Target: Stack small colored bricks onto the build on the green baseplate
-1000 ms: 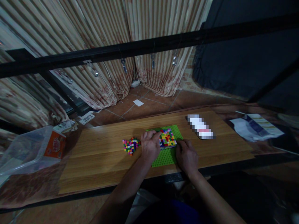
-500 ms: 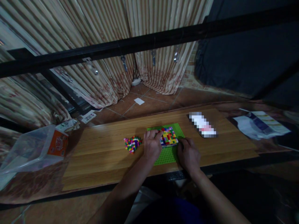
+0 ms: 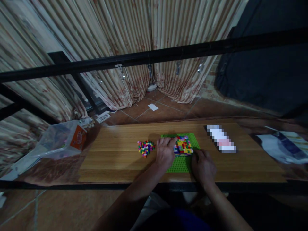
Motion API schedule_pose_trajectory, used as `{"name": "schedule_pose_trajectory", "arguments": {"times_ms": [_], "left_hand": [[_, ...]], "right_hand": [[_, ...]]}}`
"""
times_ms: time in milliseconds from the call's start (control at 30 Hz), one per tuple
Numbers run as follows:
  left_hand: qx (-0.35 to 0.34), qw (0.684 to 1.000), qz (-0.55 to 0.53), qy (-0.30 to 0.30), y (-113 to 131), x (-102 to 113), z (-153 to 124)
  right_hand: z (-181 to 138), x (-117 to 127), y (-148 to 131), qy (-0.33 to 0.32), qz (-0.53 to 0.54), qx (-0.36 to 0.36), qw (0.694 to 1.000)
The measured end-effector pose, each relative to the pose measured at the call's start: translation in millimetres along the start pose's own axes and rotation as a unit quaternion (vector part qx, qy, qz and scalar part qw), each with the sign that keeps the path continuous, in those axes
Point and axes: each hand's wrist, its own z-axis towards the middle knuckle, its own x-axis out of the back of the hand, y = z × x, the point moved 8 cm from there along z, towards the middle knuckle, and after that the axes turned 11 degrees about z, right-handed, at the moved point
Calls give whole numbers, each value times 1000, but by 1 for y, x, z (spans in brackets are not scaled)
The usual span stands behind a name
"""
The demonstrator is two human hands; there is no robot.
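Observation:
A green studded baseplate (image 3: pixel 179 164) lies on the wooden table (image 3: pixel 115 160). A patch of small coloured bricks (image 3: pixel 183 145) is built on its far half. My left hand (image 3: pixel 165 152) rests on the plate's left edge, fingers curled and pressed against the built bricks; what the fingertips pinch is too small to see. My right hand (image 3: pixel 204 165) lies on the plate's near right corner with fingers curled against it. A loose heap of coloured bricks (image 3: pixel 145 148) sits left of my left hand.
A pixelated white oblong (image 3: pixel 221 139) lies right of the plate. Papers (image 3: pixel 281 146) are at the far right. A clear plastic tub with an orange label (image 3: pixel 64 139) stands off the table's left end. A black bar (image 3: pixel 154 56) crosses above; curtains hang behind.
The view has shifted, so everything sits further right in frame. Both hands stay on the baseplate in much the same pose.

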Motion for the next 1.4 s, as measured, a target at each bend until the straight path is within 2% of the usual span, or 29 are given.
{"name": "schedule_pose_trajectory", "arguments": {"times_ms": [100,167,233,367,467,667,900,1067,1233,1400], "left_hand": [[40,999,-11,-4,-20,11,-2],[72,997,-19,5,-47,20,-5],[125,992,-23,19,-86,29,-9],[190,981,-31,-28,-157,25,-22],[178,982,-24,-52,-181,21,-29],[136,988,-1,-72,-179,15,-30],[168,984,-14,-57,-180,17,-34],[192,979,-61,-24,-172,31,-40],[183,971,-154,-13,-138,40,-37],[126,968,-213,-33,-82,28,-21]], "right_hand": [[0,0,1,-2,-6,-2,1000],[-1,0,2,-4,-6,-6,1000],[-1,0,2,-6,-7,-9,1000],[-1,-1,3,-4,-11,-7,1000],[0,-1,4,-7,-10,-7,1000],[0,-2,4,-15,-14,-11,1000],[0,-3,5,-14,-20,-6,1000],[-1,-4,5,-6,-9,-4,1000],[-1,-4,1,-5,8,0,1000],[0,-3,-2,-8,8,-1,1000]]}}
